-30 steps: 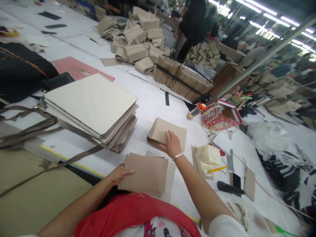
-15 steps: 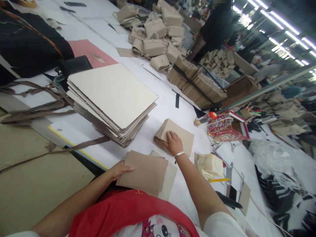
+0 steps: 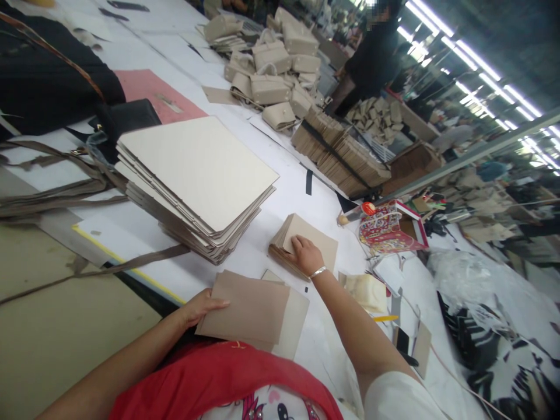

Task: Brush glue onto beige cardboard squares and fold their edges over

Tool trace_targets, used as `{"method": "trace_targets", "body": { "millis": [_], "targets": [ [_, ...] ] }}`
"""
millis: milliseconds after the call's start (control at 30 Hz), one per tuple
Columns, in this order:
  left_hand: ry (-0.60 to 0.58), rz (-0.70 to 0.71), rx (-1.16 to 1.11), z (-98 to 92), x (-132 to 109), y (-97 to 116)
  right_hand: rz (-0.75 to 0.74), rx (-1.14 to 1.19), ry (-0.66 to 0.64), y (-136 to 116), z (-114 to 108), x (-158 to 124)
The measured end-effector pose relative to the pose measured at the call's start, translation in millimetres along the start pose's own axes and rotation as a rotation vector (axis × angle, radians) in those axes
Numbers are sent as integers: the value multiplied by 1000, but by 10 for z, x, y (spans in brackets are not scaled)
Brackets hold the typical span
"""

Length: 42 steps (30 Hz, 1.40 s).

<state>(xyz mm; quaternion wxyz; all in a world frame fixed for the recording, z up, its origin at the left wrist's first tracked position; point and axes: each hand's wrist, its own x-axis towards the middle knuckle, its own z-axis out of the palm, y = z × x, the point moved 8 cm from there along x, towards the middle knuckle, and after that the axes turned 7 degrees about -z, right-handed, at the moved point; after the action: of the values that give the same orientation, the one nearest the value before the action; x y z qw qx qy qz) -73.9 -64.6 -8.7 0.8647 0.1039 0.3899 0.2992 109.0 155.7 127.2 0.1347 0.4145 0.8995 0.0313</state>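
My left hand (image 3: 202, 306) grips the left edge of a brown rectangular panel (image 3: 245, 306), thumb on top, close to my body. A paler sheet (image 3: 295, 321) lies partly under that panel. My right hand (image 3: 306, 255) rests on a small stack of beige pieces (image 3: 321, 233), fingers bent over its top; whether it pinches a piece is too small to tell. Behind my left hand stands a tall stack of large cream panels (image 3: 196, 169) with uneven edges.
A pink sheet (image 3: 157, 93) and a black pouch (image 3: 131, 119) lie beyond the tall stack. Farther off are beige bags (image 3: 271, 87) and bundled brown pieces (image 3: 339, 154). At right are a patterned red box (image 3: 385, 230), a yellow tool (image 3: 385, 318) and clear plastic (image 3: 459, 274). A person stands behind.
The view has shifted slightly. The panel in my left hand has moved a little left, showing more of the paler sheet beneath. My right hand stays on the small stack.
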Motion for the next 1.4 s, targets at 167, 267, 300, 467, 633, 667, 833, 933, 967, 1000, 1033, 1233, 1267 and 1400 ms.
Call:
{"method": "trace_targets", "body": {
  "millis": [167, 267, 300, 467, 633, 667, 833, 933, 967, 1000, 1033, 1233, 1267, 1400],
  "targets": [
    [28, 0, 16, -9, -19, 1, 7, 43, -12, 46, -26, -27],
    [12, 0, 12, 23, -11, 8, 9, 37, -7, 25, -12, -32],
    [6, 4, 10, 34, -4, 10, 14, 31, 3, 5, -8, -30],
    [-36, 15, -9, 89, 44, 2, 142, -32, 74, -81, 9, 1],
    [-29, 11, -20, 76, 60, -14, 175, -81, 75, -94, 13, 42],
    [-25, 8, -20, 69, 60, -17, 153, -79, 63, -92, 14, 51],
    [-31, 14, -33, 50, 76, -11, 86, -81, 13, -36, -21, 69],
    [-28, 13, -29, 60, 88, 7, 44, -99, -23, -59, -45, 82],
    [-19, 9, -26, 64, 89, 16, 18, -103, -43, -88, -46, 88],
    [-7, 3, -24, 67, 89, 26, -10, -107, -64, -121, -47, 94],
    [6, -4, -23, 70, 87, 36, -35, -112, -83, -150, -53, 101],
    [36, -26, -20, 82, 73, 78, 17, -110, -60, 184, -402, 173],
    [31, -30, -18, 85, 72, 74, 61, -94, -30, 367, -526, 190],
    [18, -63, -5, 118, 62, 33, 223, 33, 99, 1254, -1026, 217]
  ]
}}
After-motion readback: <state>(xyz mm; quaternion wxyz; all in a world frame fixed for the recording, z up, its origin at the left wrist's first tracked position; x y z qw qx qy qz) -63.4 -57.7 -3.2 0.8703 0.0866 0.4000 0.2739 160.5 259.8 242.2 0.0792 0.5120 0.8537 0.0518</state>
